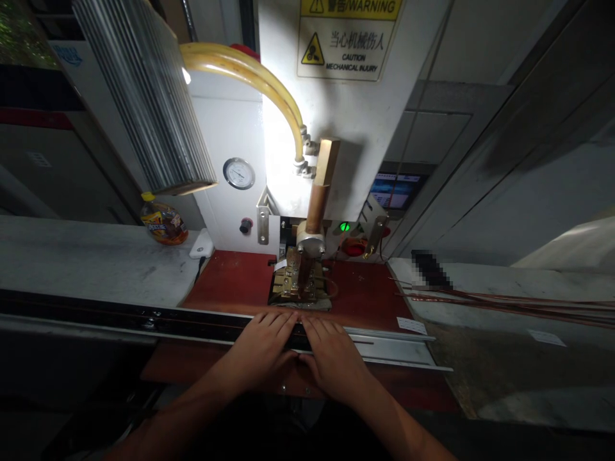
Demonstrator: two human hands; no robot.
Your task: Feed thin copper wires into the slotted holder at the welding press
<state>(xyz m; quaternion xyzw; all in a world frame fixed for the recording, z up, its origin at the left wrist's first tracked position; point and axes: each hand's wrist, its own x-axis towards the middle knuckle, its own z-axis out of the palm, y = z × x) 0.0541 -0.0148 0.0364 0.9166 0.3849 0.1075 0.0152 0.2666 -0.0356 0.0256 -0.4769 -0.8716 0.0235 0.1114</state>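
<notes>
Long metal rail (403, 351): looks stiff, smooth, maybe slippery, probably awkward more than heavy; best held by its long edges. Lies under left hand (264, 342) and right hand (332, 349), running 9 to 3 o'clock. Fingers part-bent over it; can't tell if either grips.

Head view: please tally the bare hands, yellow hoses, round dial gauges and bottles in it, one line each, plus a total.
Left hand and right hand: 2
Yellow hoses: 2
Round dial gauge: 1
Bottle: 1
Total: 6
</notes>
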